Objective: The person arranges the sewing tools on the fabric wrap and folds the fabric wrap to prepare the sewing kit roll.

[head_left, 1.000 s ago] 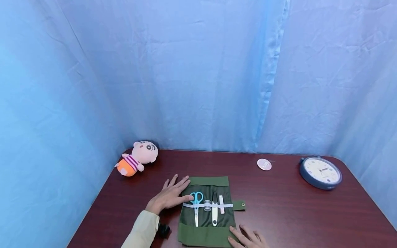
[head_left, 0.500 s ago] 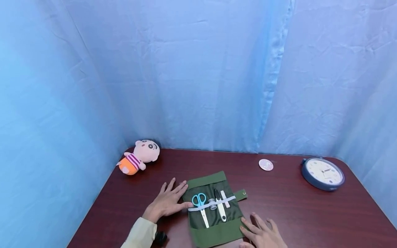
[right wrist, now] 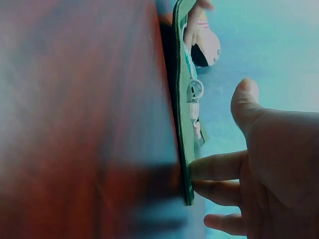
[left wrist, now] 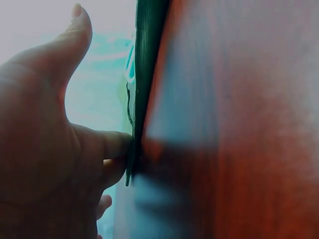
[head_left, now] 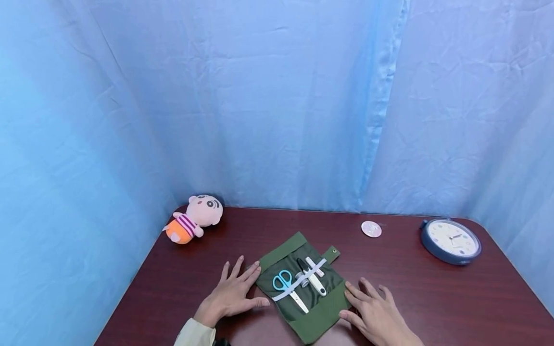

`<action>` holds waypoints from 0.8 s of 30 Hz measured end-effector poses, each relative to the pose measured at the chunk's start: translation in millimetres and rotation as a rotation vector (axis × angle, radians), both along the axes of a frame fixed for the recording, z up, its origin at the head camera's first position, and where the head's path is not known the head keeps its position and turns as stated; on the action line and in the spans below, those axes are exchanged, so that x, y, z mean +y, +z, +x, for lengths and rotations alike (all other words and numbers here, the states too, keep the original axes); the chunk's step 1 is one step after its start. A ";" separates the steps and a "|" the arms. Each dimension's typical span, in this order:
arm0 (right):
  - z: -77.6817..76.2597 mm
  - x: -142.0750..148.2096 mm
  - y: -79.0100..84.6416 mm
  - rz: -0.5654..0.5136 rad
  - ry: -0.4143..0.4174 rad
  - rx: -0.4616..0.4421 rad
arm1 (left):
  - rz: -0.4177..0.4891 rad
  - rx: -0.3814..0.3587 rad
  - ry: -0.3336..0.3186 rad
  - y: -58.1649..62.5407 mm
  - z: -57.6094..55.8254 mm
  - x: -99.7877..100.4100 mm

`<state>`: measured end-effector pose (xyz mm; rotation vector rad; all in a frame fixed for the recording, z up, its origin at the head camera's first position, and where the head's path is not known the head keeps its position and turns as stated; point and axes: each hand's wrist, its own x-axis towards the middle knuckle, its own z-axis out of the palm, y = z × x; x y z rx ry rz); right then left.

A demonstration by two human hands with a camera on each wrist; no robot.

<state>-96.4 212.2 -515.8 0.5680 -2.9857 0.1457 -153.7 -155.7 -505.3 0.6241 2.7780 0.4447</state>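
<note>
An unfolded green fabric tool pouch (head_left: 322,315) lies turned at an angle on the table. A white elastic band (head_left: 281,295) crosses it and holds scissors (head_left: 297,302) with blue handles, a small thread spool (head_left: 302,279), a white-handled tool (head_left: 317,284) with a black end, and a slim white piece (head_left: 314,265). With fingers spread, my left hand (head_left: 229,294) touches the pouch's left corner. My right hand (head_left: 378,311) has extended fingertips against the opposite corner. In the wrist views, fingers (left wrist: 117,144) and fingers (right wrist: 217,167) meet the pouch's edges, thumbs raised apart from it.
A plush doll (head_left: 192,221) lies at the back left of the dark red table (head_left: 415,288). Toward the back right are a round pale disc (head_left: 371,229) and a blue-rimmed clock (head_left: 451,241). Blue curtains (head_left: 268,120) enclose the table's back and sides.
The pouch has turned counterclockwise, its snap tab swinging away toward the back. My right hand has moved right and farther from me with its corner; the left has shifted slightly toward me.
</note>
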 end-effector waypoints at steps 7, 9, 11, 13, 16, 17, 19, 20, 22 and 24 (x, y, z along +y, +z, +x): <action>-18.8 -1.0 1.9 -0.044 -0.063 -0.014 | 0.026 -0.014 -0.018 -1.7 13.8 -1.7; -25.8 -1.6 2.2 -0.055 -0.075 -0.021 | 0.019 -0.004 -0.020 -1.8 17.8 -1.1; -32.7 -1.4 2.7 -0.067 -0.086 -0.035 | 0.011 -0.001 -0.018 -2.1 21.8 1.1; -39.6 -2.0 2.9 -0.077 -0.096 -0.057 | 0.002 0.005 -0.019 -2.4 25.9 3.3; -49.4 -3.5 3.3 -0.085 -0.109 -0.104 | -0.015 0.020 -0.026 -2.9 32.7 6.1; -52.4 -4.1 3.3 -0.088 -0.115 -0.124 | -0.019 0.028 -0.030 -3.0 35.2 7.2; -58.2 -4.7 3.6 -0.095 -0.123 -0.162 | -0.024 0.037 -0.038 -3.3 39.9 9.5; -61.1 -4.8 3.5 -0.100 -0.126 -0.178 | -0.022 0.033 -0.041 -3.4 42.1 10.6; -66.5 -4.9 3.8 -0.109 -0.127 -0.206 | -0.018 0.011 -0.047 -3.5 45.6 13.5; -71.2 -4.2 3.9 -0.122 -0.126 -0.234 | -0.013 -0.027 -0.061 -3.4 47.8 16.7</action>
